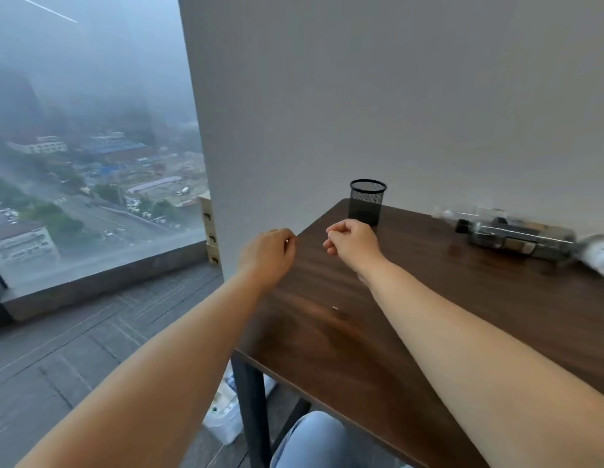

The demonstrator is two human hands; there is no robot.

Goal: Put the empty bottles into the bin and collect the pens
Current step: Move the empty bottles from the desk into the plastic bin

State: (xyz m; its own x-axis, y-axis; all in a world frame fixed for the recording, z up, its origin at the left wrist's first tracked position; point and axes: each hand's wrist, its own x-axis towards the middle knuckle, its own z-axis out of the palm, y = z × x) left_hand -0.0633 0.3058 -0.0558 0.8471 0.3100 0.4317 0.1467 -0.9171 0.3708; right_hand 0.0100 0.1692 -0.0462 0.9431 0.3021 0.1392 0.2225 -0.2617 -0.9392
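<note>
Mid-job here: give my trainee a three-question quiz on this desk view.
1. True or false: the black mesh pen cup stands upright at the far corner of the wooden desk.
2. Which hand is nearer the pen cup: A left hand, B right hand?
3. Fill in: the clear plastic bottles lie on their ____ along the wall.

Key: 1 true; 2 B; 3 sides.
</note>
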